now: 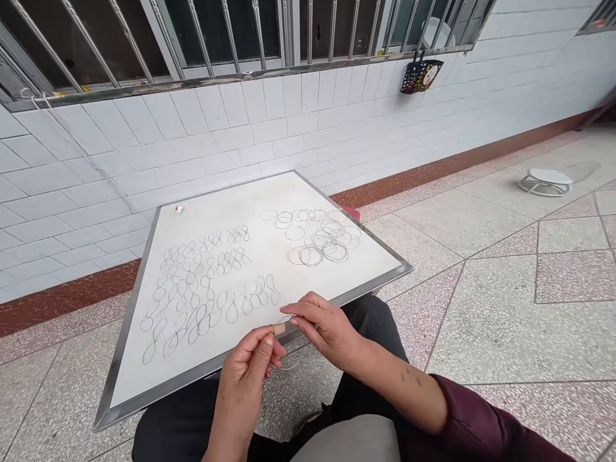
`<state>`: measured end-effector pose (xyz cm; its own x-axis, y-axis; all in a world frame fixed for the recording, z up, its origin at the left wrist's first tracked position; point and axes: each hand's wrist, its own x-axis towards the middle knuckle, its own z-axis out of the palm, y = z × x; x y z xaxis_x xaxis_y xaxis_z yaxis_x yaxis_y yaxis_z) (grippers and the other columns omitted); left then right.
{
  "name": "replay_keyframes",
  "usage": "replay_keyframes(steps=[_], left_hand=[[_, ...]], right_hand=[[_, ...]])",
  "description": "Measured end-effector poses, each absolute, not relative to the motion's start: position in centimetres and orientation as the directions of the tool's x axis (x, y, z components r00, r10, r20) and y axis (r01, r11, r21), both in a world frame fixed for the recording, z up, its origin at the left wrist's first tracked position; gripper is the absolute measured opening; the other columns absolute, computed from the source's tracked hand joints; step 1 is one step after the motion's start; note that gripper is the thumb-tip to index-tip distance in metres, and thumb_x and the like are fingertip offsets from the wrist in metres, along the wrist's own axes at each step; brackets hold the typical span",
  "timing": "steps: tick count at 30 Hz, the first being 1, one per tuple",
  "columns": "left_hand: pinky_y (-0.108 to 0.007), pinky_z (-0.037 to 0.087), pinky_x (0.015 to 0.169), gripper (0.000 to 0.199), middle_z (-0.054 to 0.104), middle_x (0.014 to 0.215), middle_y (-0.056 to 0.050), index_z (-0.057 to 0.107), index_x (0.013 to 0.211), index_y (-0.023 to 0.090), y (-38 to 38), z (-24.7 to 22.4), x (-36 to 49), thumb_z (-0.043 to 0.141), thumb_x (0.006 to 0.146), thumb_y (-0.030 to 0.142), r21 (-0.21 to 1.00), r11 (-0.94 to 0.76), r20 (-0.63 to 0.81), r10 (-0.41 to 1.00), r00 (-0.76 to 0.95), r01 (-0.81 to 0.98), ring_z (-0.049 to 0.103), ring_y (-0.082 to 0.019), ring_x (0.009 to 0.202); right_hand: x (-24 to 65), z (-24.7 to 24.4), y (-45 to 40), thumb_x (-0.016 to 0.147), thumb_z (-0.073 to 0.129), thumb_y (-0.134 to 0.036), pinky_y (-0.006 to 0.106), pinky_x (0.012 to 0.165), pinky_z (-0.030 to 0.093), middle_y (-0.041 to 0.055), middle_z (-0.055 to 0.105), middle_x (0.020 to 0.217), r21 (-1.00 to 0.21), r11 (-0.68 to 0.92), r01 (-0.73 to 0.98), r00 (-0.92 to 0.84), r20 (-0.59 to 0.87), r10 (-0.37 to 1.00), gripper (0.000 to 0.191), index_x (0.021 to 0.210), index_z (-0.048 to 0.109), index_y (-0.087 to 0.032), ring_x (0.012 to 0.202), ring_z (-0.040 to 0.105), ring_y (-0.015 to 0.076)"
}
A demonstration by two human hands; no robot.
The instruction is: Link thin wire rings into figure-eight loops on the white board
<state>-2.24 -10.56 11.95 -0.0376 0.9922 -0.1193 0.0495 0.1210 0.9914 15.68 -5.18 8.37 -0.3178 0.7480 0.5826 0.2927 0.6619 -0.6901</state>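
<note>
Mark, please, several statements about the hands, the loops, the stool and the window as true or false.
1. The left hand holds a small tan piece. True.
2. The right hand lies flat on the table. False: its fingers are bent, close to the left hand.
3. The round loops lie to the right of the twisted loops. True.
4. The white stool stands on the table. False: it stands on the floor.
5. Metal bars cross the window. True.
</note>
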Motion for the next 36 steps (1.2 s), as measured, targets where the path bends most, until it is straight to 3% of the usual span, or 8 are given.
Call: replay_keyframes(steps=[5,8,20,28,36], left_hand=[[-0.026,0.042,0.060,0.035,0.068,0.076,-0.003,0.075,0.103,0.021,-10.82,12.30,-1.90,0.061,0.087,0.050,0.987,0.137,-0.136,0.990,-0.020,0.080,0.056,-0.016,0.068],[-0.026,0.042,0.060,0.034,0.067,0.076,-0.003,0.075,0.101,0.022,-10.72,12.28,-1.61,0.061,0.087,0.049,0.988,0.141,-0.141,0.990,0.002,0.071,0.055,-0.016,0.067],[-0.024,0.043,0.056,0.030,0.062,0.071,-0.003,0.070,0.078,0.018,-10.68,12.09,-1.28,0.067,0.083,0.048,0.970,0.223,-0.220,0.975,0.040,-0.093,0.051,-0.013,0.063],[-0.025,0.045,0.057,0.031,0.062,0.072,-0.003,0.071,0.080,0.018,-10.72,11.81,-1.41,0.067,0.083,0.049,0.965,0.249,-0.243,0.967,0.078,-0.084,0.053,-0.014,0.065],[-0.025,0.045,0.058,0.030,0.063,0.072,-0.003,0.073,0.085,0.018,-10.71,11.58,-1.58,0.068,0.083,0.048,0.961,0.268,-0.262,0.962,0.077,-0.075,0.053,-0.014,0.065]], right_hand=[[15.94,8.09,-5.09,0.097,0.051,-0.019,0.025,0.065,0.050,0.0041,0.058,0.089,-0.657,0.703,0.273,-0.302,0.635,0.711,0.024,0.114,0.067,-0.025,0.078,0.060,0.0141],[16.10,8.26,-5.05,0.097,0.053,-0.020,0.025,0.069,0.051,0.0047,0.060,0.092,-0.664,0.696,0.273,-0.316,0.622,0.717,0.020,0.111,0.067,-0.024,0.083,0.061,0.0143],[16.52,7.95,-5.19,0.097,0.049,-0.014,0.023,0.064,0.047,0.0047,0.060,0.093,-0.575,0.742,0.345,-0.418,0.614,0.670,0.026,0.115,0.065,-0.023,0.081,0.058,0.0132],[16.59,8.30,-4.93,0.098,0.053,-0.023,0.022,0.067,0.048,0.0038,0.058,0.090,-0.625,0.721,0.299,-0.453,0.572,0.684,0.015,0.106,0.065,-0.021,0.079,0.057,0.0129],[16.61,7.99,-4.70,0.099,0.053,-0.026,0.024,0.070,0.049,0.0043,0.059,0.092,-0.663,0.703,0.258,-0.474,0.547,0.690,0.014,0.110,0.061,-0.021,0.081,0.057,0.0138]])
